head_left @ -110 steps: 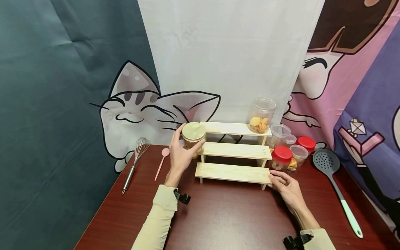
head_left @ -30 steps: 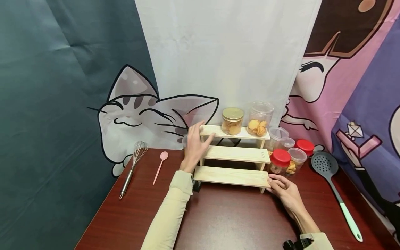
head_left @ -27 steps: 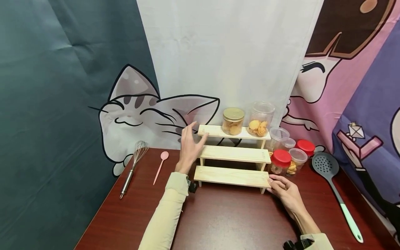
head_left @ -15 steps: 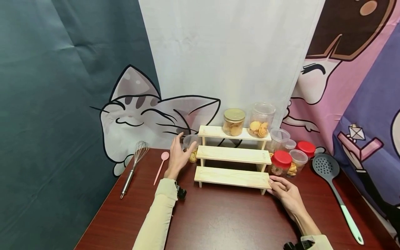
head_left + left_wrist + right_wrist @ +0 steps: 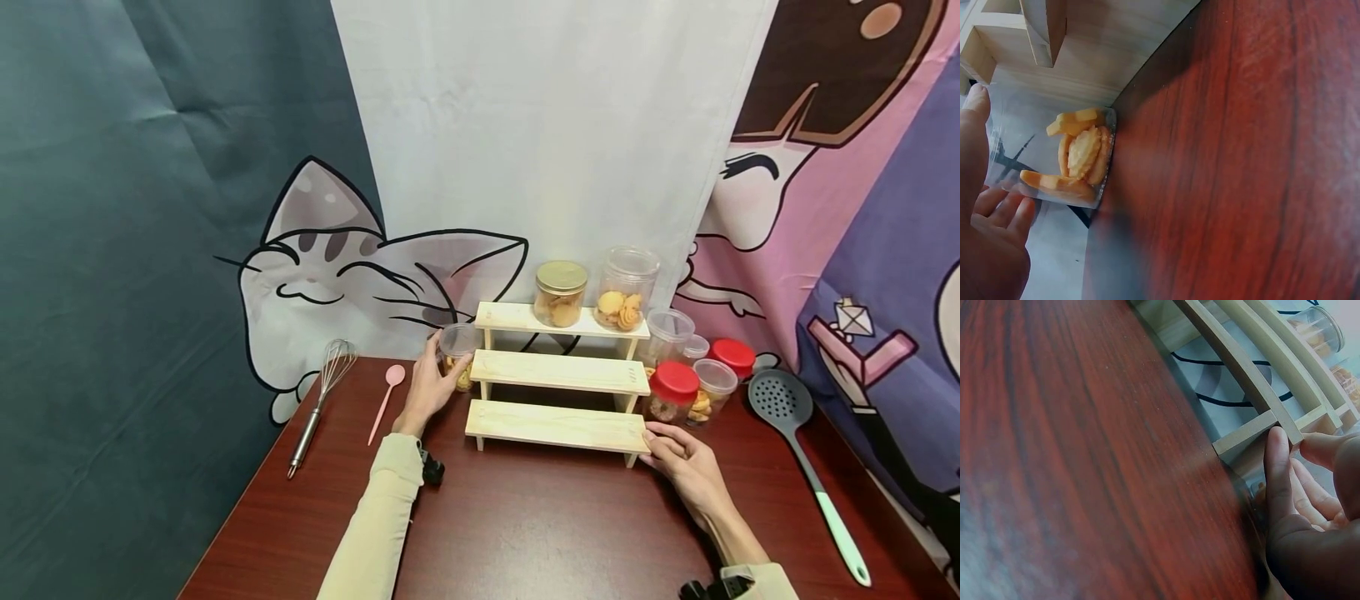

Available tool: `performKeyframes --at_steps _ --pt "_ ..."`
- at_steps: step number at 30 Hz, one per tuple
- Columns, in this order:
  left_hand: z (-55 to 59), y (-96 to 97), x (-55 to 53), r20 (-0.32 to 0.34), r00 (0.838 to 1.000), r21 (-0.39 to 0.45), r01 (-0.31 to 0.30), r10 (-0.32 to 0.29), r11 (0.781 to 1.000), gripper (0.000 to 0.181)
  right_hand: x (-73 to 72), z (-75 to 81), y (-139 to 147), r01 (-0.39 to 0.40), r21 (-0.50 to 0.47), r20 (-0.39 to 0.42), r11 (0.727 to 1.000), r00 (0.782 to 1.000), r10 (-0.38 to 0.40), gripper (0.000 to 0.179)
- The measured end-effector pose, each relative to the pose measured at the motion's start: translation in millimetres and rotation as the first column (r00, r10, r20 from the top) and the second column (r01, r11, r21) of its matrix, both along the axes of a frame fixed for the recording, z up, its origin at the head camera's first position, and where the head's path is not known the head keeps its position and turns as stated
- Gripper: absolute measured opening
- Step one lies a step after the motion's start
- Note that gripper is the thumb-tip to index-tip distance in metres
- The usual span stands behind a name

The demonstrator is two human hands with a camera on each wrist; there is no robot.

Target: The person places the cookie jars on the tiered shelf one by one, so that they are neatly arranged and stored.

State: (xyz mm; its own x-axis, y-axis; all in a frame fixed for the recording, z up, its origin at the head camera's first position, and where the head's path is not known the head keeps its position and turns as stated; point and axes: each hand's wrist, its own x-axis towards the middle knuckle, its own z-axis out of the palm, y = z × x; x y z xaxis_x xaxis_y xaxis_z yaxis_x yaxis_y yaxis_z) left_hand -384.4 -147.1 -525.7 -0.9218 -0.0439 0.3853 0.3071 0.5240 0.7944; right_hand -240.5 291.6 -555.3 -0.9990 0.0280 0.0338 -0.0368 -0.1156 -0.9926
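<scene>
Left of the three-step wooden display shelf (image 5: 555, 427) stands a clear jar (image 5: 460, 337) with cookies at its bottom. My left hand (image 5: 427, 393) holds this jar between thumb and fingers; in the left wrist view the jar's base (image 5: 1109, 156) meets the tabletop. At the lowest step's right end, my right hand (image 5: 692, 467) pinches the board's corner (image 5: 1294, 434) with thumb and finger. On the top step sit a gold-lidded cookie jar (image 5: 561, 296) and, to its right, a taller clear jar (image 5: 628, 287) of cookies.
Right of the shelf cluster several jars, including a red-lidded jar (image 5: 673, 387) and a clear tub (image 5: 714, 387). A slotted turner (image 5: 782, 400) lies farther right. At left lie a whisk (image 5: 321, 408) and a pink spoon (image 5: 393, 377). A printed cloth (image 5: 570, 125) hangs behind.
The gold-lidded jar went from my left hand onto the top step. My left hand then drew back left and took hold of the clear jar. My right hand stayed at the shelf corner.
</scene>
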Motion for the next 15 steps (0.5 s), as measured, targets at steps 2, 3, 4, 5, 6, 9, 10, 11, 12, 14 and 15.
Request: performKeyframes --at_steps 2,3,4,5,6,9,10,11,12,14,15 --pt "-0.6 -0.1 -0.7 -0.003 1.000 -0.008 -0.003 0.003 1.000 0.087 -0.1 -0.1 0.0 -0.001 0.002 0.001 1.000 1.000 0.001 0.048" --pt "-0.7 -0.3 -1.1 -0.002 1.000 -0.008 -0.002 0.002 1.000 0.086 -0.2 -0.1 0.0 -0.001 0.004 0.001 1.000 1.000 0.001 0.048" --pt "-0.6 -0.6 -1.2 -0.002 1.000 -0.007 -0.001 0.001 1.000 0.085 -0.3 0.0 0.0 -0.001 0.004 0.002 1.000 1.000 0.001 0.048" --pt "-0.2 -0.8 -1.5 -0.002 1.000 -0.004 -0.001 0.001 1.000 0.084 -0.3 0.0 0.0 -0.002 0.005 0.003 1.000 1.000 0.001 0.049" --pt "0.3 -1.1 -1.4 0.001 1.000 0.002 -0.002 0.002 1.000 0.084 -0.3 0.0 0.0 -0.002 0.005 0.004 1.000 1.000 0.002 0.049" --pt "2.7 -2.2 -0.6 0.008 1.000 0.020 -0.004 0.004 1.000 0.083 -0.2 0.2 0.1 -0.002 0.004 0.007 1.000 1.000 0.001 0.049" --pt "3.3 -2.7 -0.3 0.007 1.000 0.023 -0.004 0.004 1.000 0.083 0.0 0.2 0.1 -0.002 0.004 0.007 1.000 1.000 0.002 0.049" --pt "3.9 -3.1 0.3 0.005 1.000 0.026 -0.005 0.005 1.000 0.083 0.1 0.2 0.2 -0.003 0.003 0.007 1.000 1.000 0.002 0.048" --pt "4.4 -3.7 1.0 0.004 1.000 0.023 -0.010 0.010 1.000 0.083 0.2 0.2 0.3 -0.004 0.000 0.006 1.000 1.000 0.004 0.048" --pt "4.8 -5.0 2.1 -0.003 1.000 0.010 -0.019 0.019 1.000 0.084 0.3 0.1 0.4 -0.007 -0.004 0.003 1.000 1.000 0.007 0.048" --pt "5.1 -5.6 3.1 -0.007 1.000 0.007 -0.024 0.024 1.000 0.084 0.3 0.0 0.4 -0.009 -0.005 0.001 1.000 1.000 0.009 0.048"
